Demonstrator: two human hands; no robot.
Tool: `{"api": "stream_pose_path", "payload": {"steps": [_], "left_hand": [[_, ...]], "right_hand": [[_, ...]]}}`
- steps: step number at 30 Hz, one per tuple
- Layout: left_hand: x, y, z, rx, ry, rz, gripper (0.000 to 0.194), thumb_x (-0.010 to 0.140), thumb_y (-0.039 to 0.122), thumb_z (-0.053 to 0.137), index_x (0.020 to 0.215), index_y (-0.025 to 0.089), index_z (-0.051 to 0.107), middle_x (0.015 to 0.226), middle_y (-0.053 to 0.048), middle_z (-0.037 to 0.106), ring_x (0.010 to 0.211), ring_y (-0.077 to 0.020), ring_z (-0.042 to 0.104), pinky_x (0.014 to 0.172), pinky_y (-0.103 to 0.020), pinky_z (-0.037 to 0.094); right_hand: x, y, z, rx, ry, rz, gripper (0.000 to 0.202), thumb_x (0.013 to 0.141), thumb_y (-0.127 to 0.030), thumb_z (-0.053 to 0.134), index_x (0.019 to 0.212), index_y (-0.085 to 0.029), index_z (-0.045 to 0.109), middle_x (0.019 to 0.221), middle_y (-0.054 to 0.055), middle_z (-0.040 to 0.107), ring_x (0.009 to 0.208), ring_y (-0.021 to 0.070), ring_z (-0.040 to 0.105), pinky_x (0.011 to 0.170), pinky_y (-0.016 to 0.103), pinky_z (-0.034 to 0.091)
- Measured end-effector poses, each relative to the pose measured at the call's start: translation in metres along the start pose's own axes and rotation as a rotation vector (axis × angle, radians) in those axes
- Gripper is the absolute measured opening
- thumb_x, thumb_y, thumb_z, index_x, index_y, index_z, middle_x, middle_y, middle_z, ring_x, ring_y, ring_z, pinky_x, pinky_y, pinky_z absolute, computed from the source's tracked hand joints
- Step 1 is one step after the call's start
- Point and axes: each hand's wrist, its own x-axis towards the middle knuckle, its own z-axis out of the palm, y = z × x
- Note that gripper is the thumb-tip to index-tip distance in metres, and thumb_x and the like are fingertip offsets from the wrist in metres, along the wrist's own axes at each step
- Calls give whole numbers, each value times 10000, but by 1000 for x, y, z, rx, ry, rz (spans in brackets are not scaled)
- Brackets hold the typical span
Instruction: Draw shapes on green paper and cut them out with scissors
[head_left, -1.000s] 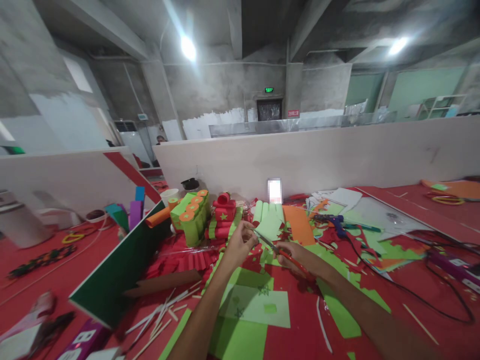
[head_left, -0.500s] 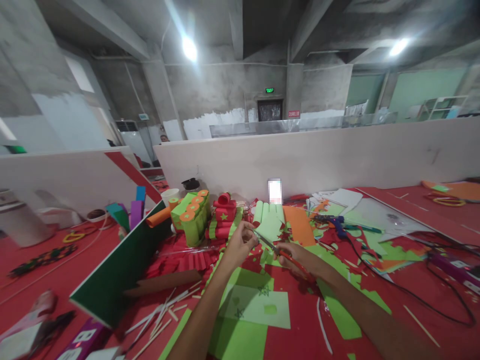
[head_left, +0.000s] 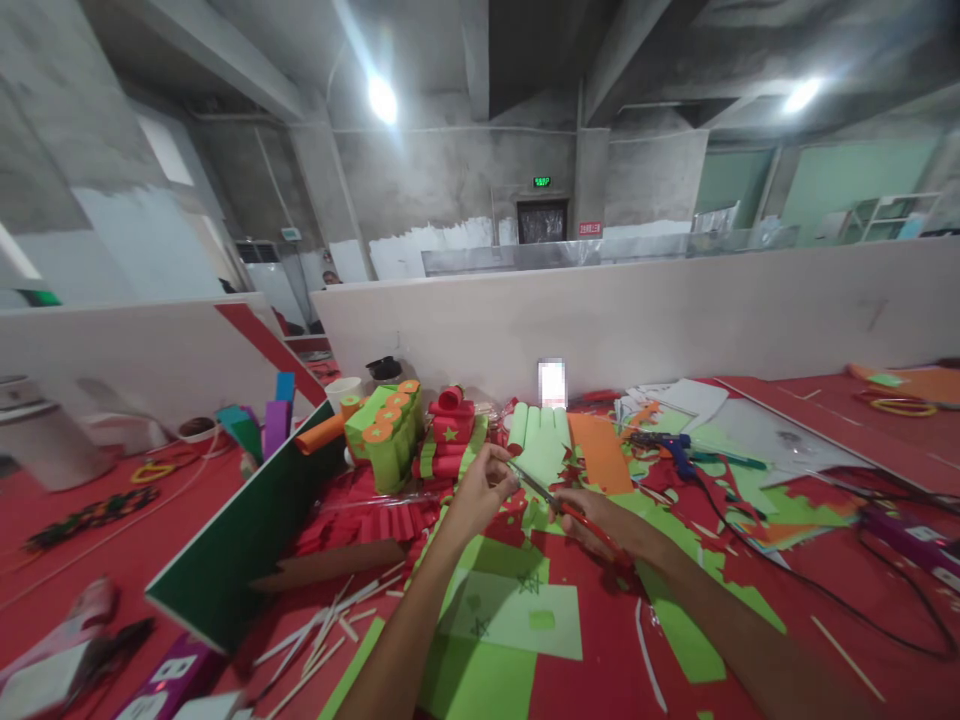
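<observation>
In the middle of the head view, my right hand (head_left: 589, 515) grips a pair of scissors (head_left: 541, 490) with red handles. The blades point up and left toward the fingertips of my left hand (head_left: 486, 487). My left thumb and fingers are pinched together beside the blade tips; whatever they hold is too small to make out. Below my hands lies a pale green sheet (head_left: 555, 630) with star outlines drawn on it, on top of brighter green sheets (head_left: 480, 685). Just beyond my hands stand pale green rolled tubes (head_left: 540, 425).
Left stand a green and orange foam model (head_left: 386, 430), red rolls with a star (head_left: 450, 435) and a tilted dark green board (head_left: 240, 540). Thin sticks (head_left: 322, 640) lie nearer. At right are an orange sheet (head_left: 600, 455), a blue glue gun (head_left: 675, 450) with its cable, and scraps.
Both hands stay in almost the same place. The scissors look slightly more closed, and the whole view has shifted a little.
</observation>
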Motion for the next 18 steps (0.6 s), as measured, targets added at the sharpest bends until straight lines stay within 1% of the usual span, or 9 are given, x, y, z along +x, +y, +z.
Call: {"api": "stream_pose_path", "payload": {"steps": [4, 7, 12, 15, 18], "left_hand": [[0, -2, 0, -3, 1, -21, 312, 740, 231, 660, 956, 203, 438, 674, 52, 545, 599, -97, 523, 604, -219, 403], [-1, -1, 0, -9, -13, -16, 307, 747, 245, 661, 956, 201, 441, 679, 48, 541, 620, -103, 535, 613, -222, 408], [-2, 0, 0, -27, -21, -46, 321, 734, 270, 678, 943, 201, 444, 685, 50, 532, 589, -92, 511, 585, -213, 391], [-2, 0, 1, -48, -39, -56, 327, 743, 279, 675, 956, 201, 440, 693, 50, 533, 577, -84, 495, 576, -207, 382], [-3, 0, 2, -61, -31, -64, 342, 728, 285, 685, 950, 201, 439, 681, 55, 525, 560, -81, 484, 565, -204, 369]], "right_hand": [[-1, -2, 1, -16, 7, -12, 334, 878, -484, 510, 928, -160, 573, 673, 1, 587, 519, 102, 496, 461, 178, 361], [3, 2, 2, -7, 13, -21, 354, 871, -508, 498, 881, -161, 568, 674, -3, 573, 529, 108, 509, 483, 193, 384], [10, 12, 3, -32, 17, -17, 381, 823, -534, 553, 833, -154, 569, 702, 12, 589, 575, 131, 544, 524, 216, 417], [10, 12, 4, -24, 15, -14, 373, 827, -530, 551, 822, -157, 563, 700, 16, 599, 608, 150, 567, 537, 225, 427], [9, 11, 5, -16, 27, -6, 356, 824, -515, 568, 822, -160, 557, 698, 7, 595, 595, 147, 570, 538, 227, 424]]}}
